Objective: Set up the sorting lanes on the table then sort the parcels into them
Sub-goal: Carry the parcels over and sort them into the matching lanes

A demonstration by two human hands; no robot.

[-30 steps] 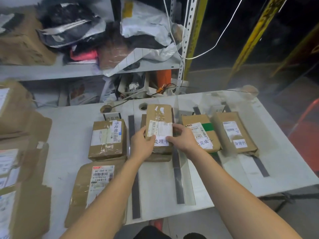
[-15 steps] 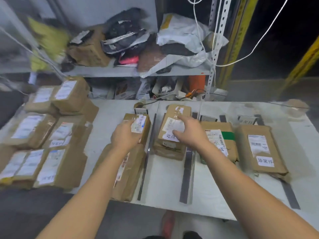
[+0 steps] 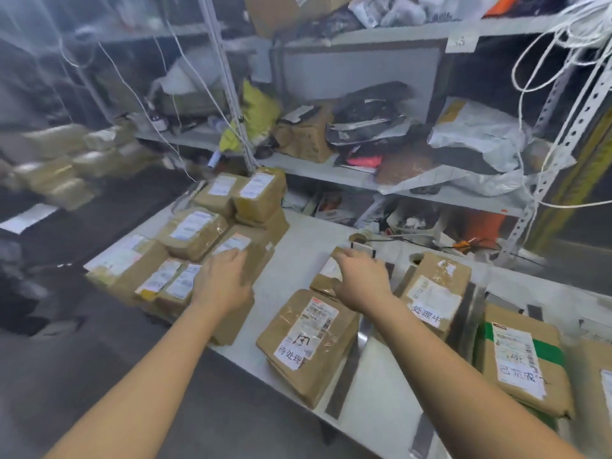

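Note:
Brown parcels with white labels lie in lanes on the white table (image 3: 298, 240), split by dark tape strips (image 3: 347, 369). The first lane holds a near parcel (image 3: 308, 342) and a far parcel (image 3: 323, 279). One labelled parcel (image 3: 437, 293) sits in the second lane, and a green-taped one (image 3: 520, 356) in the third. A pile of unsorted parcels (image 3: 192, 233) fills the table's left end. My left hand (image 3: 222, 283) rests flat on that pile, fingers apart. My right hand (image 3: 362, 279) hovers open over the first lane's far parcel and partly hides it.
Behind the table a metal shelf (image 3: 331, 173) carries bags, boxes and loose white cords. A tape roll (image 3: 359, 238) lies at the table's back edge. Another parcel (image 3: 596, 376) shows at the right border. The table's front edge runs diagonally under my forearms.
The view has swung left. My left hand moved from the first lane's parcel to the unsorted pile. My right hand left the second lane's parcel and now hovers over the first lane.

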